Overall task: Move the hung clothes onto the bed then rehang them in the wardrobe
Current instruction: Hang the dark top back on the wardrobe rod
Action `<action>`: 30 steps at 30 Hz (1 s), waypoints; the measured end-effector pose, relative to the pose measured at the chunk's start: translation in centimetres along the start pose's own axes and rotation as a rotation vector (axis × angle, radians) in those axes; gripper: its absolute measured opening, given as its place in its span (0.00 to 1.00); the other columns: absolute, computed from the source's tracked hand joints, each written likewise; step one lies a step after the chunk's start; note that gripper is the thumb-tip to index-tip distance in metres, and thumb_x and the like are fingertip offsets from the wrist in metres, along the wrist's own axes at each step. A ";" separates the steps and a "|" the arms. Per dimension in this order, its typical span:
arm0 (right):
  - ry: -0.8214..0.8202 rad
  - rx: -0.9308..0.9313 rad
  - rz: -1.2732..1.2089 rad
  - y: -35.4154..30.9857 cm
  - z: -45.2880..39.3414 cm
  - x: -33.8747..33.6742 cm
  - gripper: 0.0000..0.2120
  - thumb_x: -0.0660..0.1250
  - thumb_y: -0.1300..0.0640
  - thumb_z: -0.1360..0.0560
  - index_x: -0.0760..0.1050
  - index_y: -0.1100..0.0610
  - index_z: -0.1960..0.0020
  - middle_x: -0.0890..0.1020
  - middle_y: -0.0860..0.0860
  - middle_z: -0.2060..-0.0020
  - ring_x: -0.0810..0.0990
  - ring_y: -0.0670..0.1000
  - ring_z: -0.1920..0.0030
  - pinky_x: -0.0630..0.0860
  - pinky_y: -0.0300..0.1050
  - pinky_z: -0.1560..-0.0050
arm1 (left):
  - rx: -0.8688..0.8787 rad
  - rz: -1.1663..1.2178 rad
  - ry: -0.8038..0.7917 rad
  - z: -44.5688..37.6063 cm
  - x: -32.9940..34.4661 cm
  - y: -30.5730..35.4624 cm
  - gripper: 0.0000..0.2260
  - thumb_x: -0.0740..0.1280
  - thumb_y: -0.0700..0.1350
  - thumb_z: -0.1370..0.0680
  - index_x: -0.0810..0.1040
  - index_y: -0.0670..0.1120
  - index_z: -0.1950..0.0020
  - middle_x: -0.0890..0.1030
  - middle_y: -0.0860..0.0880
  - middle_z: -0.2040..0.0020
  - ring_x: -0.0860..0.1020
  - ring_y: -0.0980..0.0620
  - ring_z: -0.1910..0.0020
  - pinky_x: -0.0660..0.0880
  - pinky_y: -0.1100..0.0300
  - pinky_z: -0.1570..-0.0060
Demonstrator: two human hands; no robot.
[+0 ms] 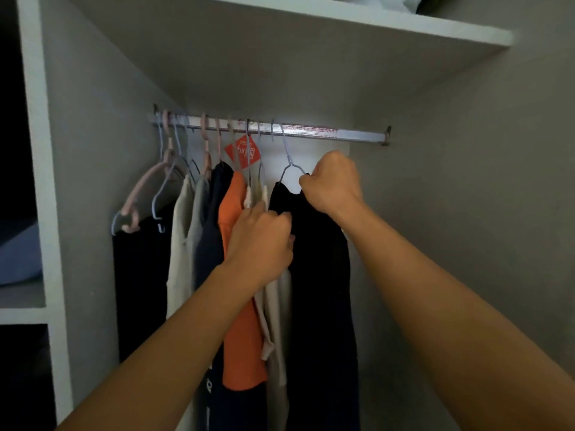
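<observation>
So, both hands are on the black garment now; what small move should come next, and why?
Probably lift the wire hanger off the rail. The right hand grips the black garment at its shoulder, the left hand pinches its edge, and the hook is over the rail.

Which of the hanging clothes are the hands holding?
The black garment at the far right of the rail; both the left hand and right hand grip it.

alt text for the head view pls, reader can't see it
Both hands grip a black garment on a wire hanger at the right end of a row of clothes on a wardrobe rail: right hand at its shoulder, left hand lower on its left edge. An orange top hangs beside it.
</observation>
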State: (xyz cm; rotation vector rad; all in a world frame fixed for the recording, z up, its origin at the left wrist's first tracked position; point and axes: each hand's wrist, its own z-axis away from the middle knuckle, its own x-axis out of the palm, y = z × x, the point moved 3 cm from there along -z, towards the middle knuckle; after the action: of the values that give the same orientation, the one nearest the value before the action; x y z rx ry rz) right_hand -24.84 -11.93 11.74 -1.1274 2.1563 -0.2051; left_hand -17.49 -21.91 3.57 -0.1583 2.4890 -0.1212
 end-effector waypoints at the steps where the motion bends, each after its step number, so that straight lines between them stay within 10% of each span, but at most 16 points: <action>1: 0.012 -0.007 -0.006 -0.6 -0.7 0.2 0.19 0.65 0.64 0.30 0.57 0.57 0.72 0.62 0.52 0.74 0.61 0.51 0.74 0.55 0.43 0.75 | 0.001 -0.005 0.003 -0.1 -0.1 -0.3 0.06 0.65 0.46 0.23 0.78 0.45 0.53 0.80 0.45 0.56 0.74 0.44 0.47 0.63 0.54 0.55; 30: -0.071 0.168 -0.291 -0.6 -1.9 8.2 0.17 0.63 0.60 0.24 0.64 0.58 0.70 0.73 0.54 0.72 0.74 0.53 0.71 0.67 0.42 0.73 | -0.089 0.040 0.105 0.9 -1.0 -2.1 0.04 0.69 0.39 0.26 0.77 0.44 0.61 0.78 0.47 0.65 0.75 0.47 0.59 0.61 0.59 0.60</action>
State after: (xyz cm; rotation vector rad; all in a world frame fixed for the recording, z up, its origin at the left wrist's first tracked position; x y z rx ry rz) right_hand -28.88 -18.93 9.30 -1.3245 1.8692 -0.4606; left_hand -16.01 -23.87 3.68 -0.1427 2.6021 -0.0014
